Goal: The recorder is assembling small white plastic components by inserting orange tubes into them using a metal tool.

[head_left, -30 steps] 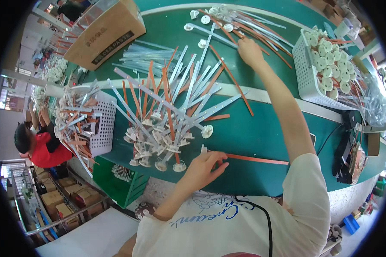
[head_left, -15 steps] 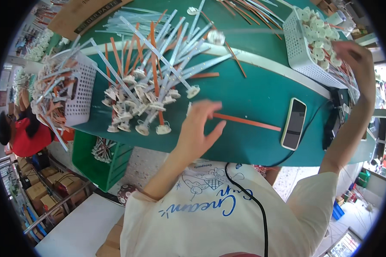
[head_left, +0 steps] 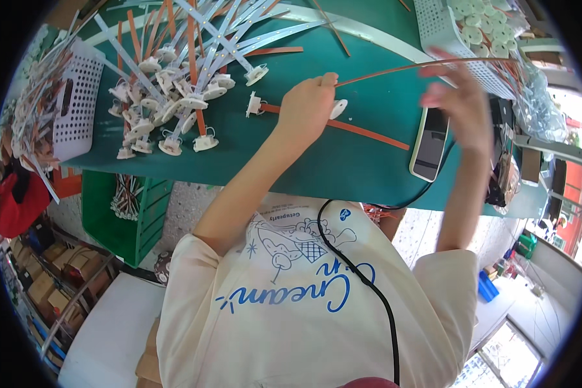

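Observation:
My left hand [head_left: 307,107] is closed on one end of a thin orange-brown strip [head_left: 394,69], which stretches to the right in the air. A white round cap [head_left: 337,108] shows just below those fingers; whether it is joined to the strip is hidden. Blurred by motion, my right hand [head_left: 459,97] is at the strip's right part, and I cannot tell if it touches it. Under my left hand a flat orange strip [head_left: 372,136] lies on the green table [head_left: 239,152], with a white cap [head_left: 254,105] at its left end.
A heap of capped strips [head_left: 168,97] is at the left, beside a white perforated basket [head_left: 77,97] full of strips. Another white basket [head_left: 443,29] holds round white caps. A phone [head_left: 428,145] lies near a black cable. A green crate [head_left: 119,216] stands below the table edge.
My right hand has come back leftward from the basket of caps. My left hand now grips a raised strip; before, it was open over the strip on the table. The view has shifted.

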The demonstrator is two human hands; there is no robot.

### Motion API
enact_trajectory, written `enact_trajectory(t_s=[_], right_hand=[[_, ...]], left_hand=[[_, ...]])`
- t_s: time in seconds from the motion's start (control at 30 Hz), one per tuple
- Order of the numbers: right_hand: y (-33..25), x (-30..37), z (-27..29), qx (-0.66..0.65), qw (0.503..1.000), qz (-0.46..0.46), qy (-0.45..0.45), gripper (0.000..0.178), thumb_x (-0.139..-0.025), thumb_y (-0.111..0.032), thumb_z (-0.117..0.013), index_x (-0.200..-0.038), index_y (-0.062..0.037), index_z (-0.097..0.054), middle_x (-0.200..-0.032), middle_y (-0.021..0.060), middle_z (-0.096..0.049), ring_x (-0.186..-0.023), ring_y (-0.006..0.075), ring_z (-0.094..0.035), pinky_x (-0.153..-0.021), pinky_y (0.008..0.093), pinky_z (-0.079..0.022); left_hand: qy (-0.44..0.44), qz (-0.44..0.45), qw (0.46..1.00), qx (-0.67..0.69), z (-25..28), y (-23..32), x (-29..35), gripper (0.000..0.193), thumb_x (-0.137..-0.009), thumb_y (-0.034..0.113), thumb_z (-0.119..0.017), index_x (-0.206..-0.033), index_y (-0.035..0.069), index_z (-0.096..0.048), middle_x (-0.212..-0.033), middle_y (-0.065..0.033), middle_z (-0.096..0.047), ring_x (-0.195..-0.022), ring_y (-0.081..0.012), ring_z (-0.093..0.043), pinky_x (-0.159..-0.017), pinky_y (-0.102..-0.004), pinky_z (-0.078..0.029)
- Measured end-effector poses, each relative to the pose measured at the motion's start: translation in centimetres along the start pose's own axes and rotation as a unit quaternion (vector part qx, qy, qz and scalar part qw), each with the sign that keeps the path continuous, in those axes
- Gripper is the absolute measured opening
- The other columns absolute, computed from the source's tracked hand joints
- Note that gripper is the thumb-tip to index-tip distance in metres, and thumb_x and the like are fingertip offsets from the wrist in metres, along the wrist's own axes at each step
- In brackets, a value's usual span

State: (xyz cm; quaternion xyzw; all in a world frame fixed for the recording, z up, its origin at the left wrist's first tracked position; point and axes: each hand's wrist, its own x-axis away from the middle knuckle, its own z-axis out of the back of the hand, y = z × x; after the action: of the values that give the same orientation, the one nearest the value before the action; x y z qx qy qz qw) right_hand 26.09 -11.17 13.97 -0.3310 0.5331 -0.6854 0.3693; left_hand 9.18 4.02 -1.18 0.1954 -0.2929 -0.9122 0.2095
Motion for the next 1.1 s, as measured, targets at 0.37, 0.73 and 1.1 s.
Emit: enact_trajectory(t_s=[0.37, 0.73, 1.1], right_hand=[[5.3, 1.8, -6.4, 0.005, 0.99, 0.018, 0.143, 0.018, -0.094, -0.011, -0.061, -0.105, 0.0032, -0.061, -0.085, 0.0077, -0.065, -0.073, 0.0136, -0.064, -0.068, 0.0241, -0.051], [0.7, 7.3, 2.7, -0.121, 0.914, 0.271, 0.277, 0.021, -0.099, -0.011, -0.047, -0.109, 0.0048, -0.057, -0.09, 0.0152, -0.062, -0.079, 0.0207, -0.059, -0.071, 0.0335, -0.049], [2.0, 4.1, -4.6, -0.046, 0.977, 0.101, 0.184, 0.021, -0.098, -0.008, -0.05, -0.111, 0.0054, -0.06, -0.084, 0.0107, -0.062, -0.073, 0.0166, -0.061, -0.07, 0.0283, -0.051]], left_hand=[[-0.032, -0.09, 0.989, -0.116, 5.3, 0.0, 3.8, 0.024, -0.091, 0.029, -0.062, -0.102, 0.007, -0.06, -0.07, -0.0038, -0.06, -0.062, -0.0237, -0.06, -0.063, -0.0384, -0.046], [-0.088, -0.231, 0.962, -0.117, 9.3, -0.3, 6.5, 0.021, -0.088, 0.029, -0.063, -0.098, 0.01, -0.063, -0.08, -0.0025, -0.052, -0.08, -0.0177, -0.056, -0.068, -0.0312, -0.042], [0.1, 0.141, 0.947, -0.269, 22.4, -6.5, 1.8, 0.034, -0.095, 0.018, -0.053, -0.127, 0.009, -0.054, -0.104, -0.0162, -0.061, -0.096, -0.0349, -0.06, -0.078, -0.0464, -0.048]])
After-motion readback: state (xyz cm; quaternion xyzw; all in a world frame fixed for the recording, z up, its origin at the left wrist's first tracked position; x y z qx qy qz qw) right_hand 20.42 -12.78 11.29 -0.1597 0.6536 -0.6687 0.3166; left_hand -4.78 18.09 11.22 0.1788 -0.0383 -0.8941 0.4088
